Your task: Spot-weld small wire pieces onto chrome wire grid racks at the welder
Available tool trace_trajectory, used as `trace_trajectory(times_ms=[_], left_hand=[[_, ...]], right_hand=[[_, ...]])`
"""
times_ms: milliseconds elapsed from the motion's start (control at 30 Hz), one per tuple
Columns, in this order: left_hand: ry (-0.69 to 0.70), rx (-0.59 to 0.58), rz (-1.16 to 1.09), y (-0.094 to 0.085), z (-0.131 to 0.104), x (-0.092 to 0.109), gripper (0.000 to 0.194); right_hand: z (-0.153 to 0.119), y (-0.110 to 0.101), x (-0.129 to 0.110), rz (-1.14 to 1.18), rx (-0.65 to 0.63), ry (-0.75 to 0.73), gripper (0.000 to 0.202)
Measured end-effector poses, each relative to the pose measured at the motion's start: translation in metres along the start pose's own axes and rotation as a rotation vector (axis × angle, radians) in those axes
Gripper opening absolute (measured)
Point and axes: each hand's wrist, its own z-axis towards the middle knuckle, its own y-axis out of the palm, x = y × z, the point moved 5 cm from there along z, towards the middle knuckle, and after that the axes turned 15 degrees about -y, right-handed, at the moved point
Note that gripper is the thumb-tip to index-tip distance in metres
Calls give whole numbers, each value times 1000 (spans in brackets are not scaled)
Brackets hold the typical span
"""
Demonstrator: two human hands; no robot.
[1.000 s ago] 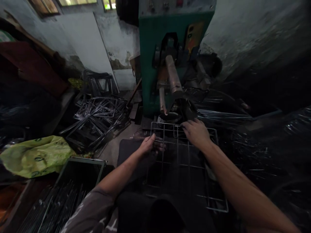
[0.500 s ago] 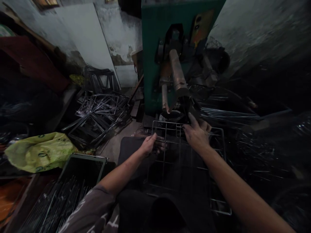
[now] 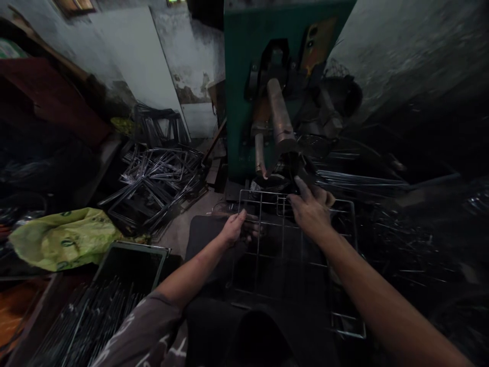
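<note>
A wire rack made of thin crossed metal rods lies in front of me, below the copper-coloured arms of a green machine. My left hand is closed around the rack's left edge, thumb on top and fingers underneath. At the far edge, my right hand grips the rack beside a small rectangular wire loop; some of its fingertips are hidden in shadow. Just beyond the rack is the tip of the lower copper arm, with the thicker upper arm above and to its right.
The green machine stands straight ahead, with a phone on its front. Bent wire frames are heaped on the left floor. Nearer are a yellow sack and a bin of metal rods. More wire pieces lie at right.
</note>
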Motion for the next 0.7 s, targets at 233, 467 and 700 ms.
trace_trajectory(times_ms=[233,467,700], left_hand=[[26,-8,-18,0,-4,0,56],[92,-3,-38,-2,-4,3,62],[160,-21,-41,-2,-1,14,62]], right_hand=[[4,9,1,32,-55,11,21],[9,9,0,38,-38,-20,23],[25,6,4,53,-16,-62,22]])
